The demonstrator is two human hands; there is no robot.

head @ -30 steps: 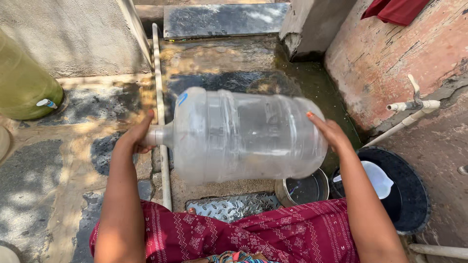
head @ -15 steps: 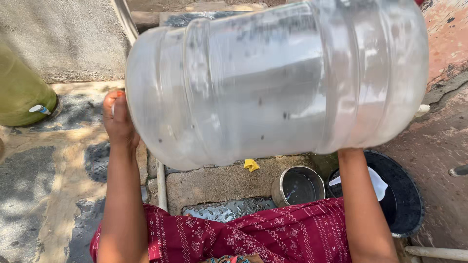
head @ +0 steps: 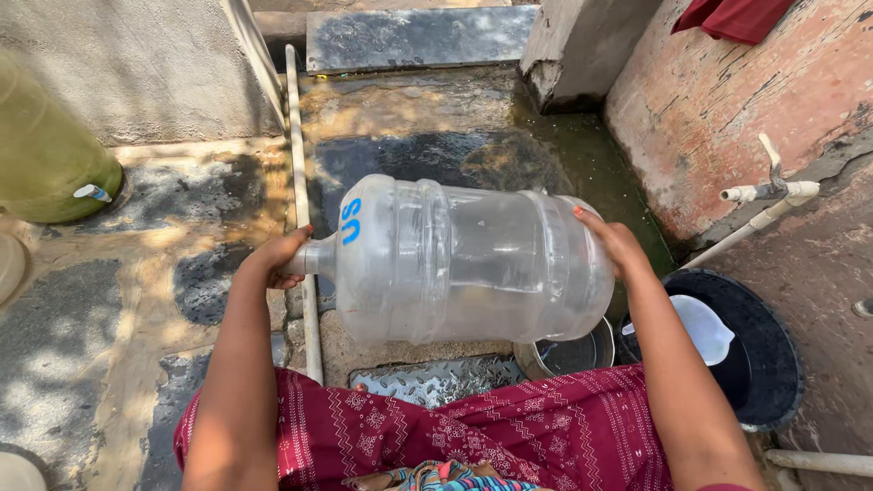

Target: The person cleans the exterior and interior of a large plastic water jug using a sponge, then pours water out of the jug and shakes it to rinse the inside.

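— What do you have in hand?

— A big clear water jug [head: 464,264], lying on its side in the air — neck to my left, base to my right. My left hand [head: 277,259] has its fingers [head: 293,240] clenched around the narrow neck. My right hand [head: 611,238] is pressed flat against the base end, fingers spread over the rim rather than curled around anything.

— Where is it over the ground?

— Above a wet concrete floor [head: 427,109], in front of my lap and the red patterned cloth [head: 473,432] covering it. A thin white pipe [head: 302,227] runs along the floor under the neck end. Just below the base end sits a small metal pot [head: 568,353], and beside that a black tub [head: 773,364] with a white scoop [head: 705,327] in it.

— Anything else near?

— A tap [head: 768,189] on a white pipe sticks out from the reddish wall [head: 727,100] to my right. A green container [head: 45,164] stands well apart on the left.
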